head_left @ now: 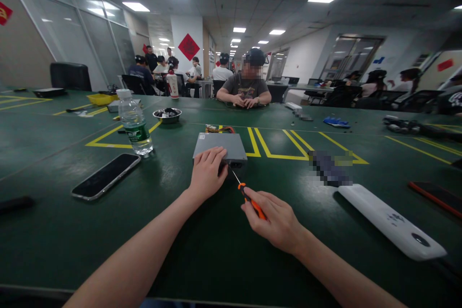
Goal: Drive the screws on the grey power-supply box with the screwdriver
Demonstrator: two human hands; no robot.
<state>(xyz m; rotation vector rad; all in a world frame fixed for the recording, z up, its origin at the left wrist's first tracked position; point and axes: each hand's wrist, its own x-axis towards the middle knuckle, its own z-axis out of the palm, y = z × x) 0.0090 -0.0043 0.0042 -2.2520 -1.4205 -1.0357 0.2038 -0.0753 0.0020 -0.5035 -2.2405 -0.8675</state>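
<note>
My left hand (207,173) lies open on the flat grey metal box (225,144) on the green table (216,255). My right hand (276,219) grips the orange-handled screwdriver (248,196), its tip at the box's near edge. Behind, a round steel bowl (167,114) holds small dark parts.

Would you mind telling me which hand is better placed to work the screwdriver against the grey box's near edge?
Probably the right hand: it grips the orange screwdriver, whose tip points at the grey box; the left hand rests on the box.
</note>
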